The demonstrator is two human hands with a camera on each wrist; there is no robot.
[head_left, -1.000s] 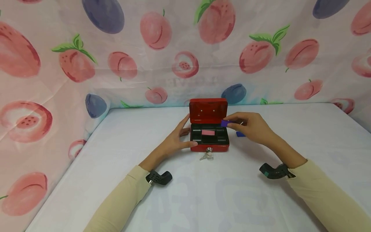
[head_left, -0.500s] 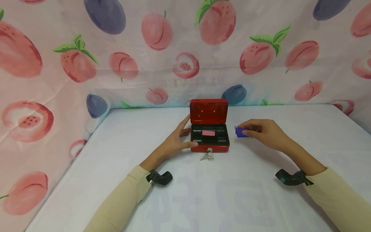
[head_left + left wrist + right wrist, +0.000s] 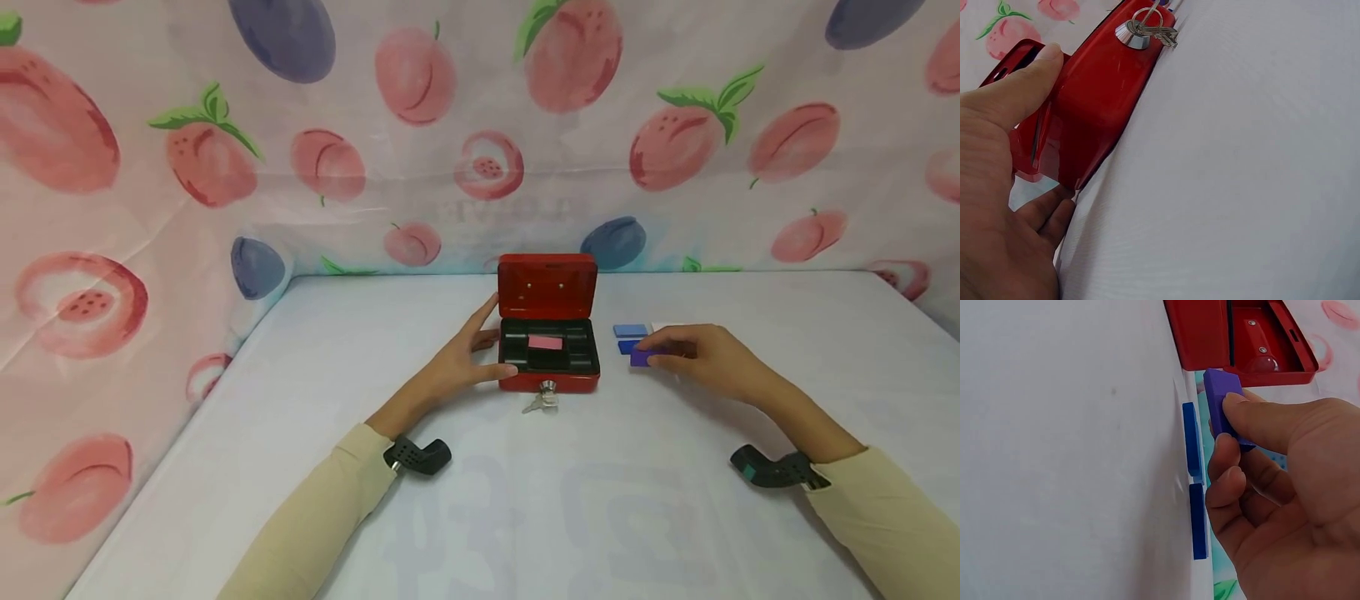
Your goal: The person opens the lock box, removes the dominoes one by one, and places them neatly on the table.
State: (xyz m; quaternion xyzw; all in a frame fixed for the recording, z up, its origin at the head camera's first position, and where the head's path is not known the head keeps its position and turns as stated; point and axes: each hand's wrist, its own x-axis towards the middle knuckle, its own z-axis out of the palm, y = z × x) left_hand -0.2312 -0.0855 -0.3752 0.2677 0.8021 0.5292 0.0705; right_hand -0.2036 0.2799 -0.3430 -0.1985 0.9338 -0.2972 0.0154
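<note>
A red cash box (image 3: 551, 382) stands with its lid raised, a black tray (image 3: 515, 357) inside and a pink block (image 3: 545, 342) in the tray. My left hand (image 3: 467, 357) holds the box at its left side, thumb over the front rim (image 3: 1085, 119), index finger up by the lid. To the right of the box, my right hand (image 3: 708, 354) pinches a purple block (image 3: 1222, 403) between thumb and fingers. The purple block overlaps the corner of a dark blue block (image 3: 627, 347); in the right wrist view it is held over the tabletop.
A light blue block (image 3: 630, 331) lies behind the dark blue one, beside a white piece (image 3: 667, 326) partly behind the right hand. Keys (image 3: 541, 402) hang from the lock at the box's front. A fruit-print cloth (image 3: 420, 183) rises behind the white table (image 3: 525, 500).
My right hand has carried the purple block from over the box's right edge out to the right and toward me, uncovering the blue blocks. The left hand stays on the box.
</note>
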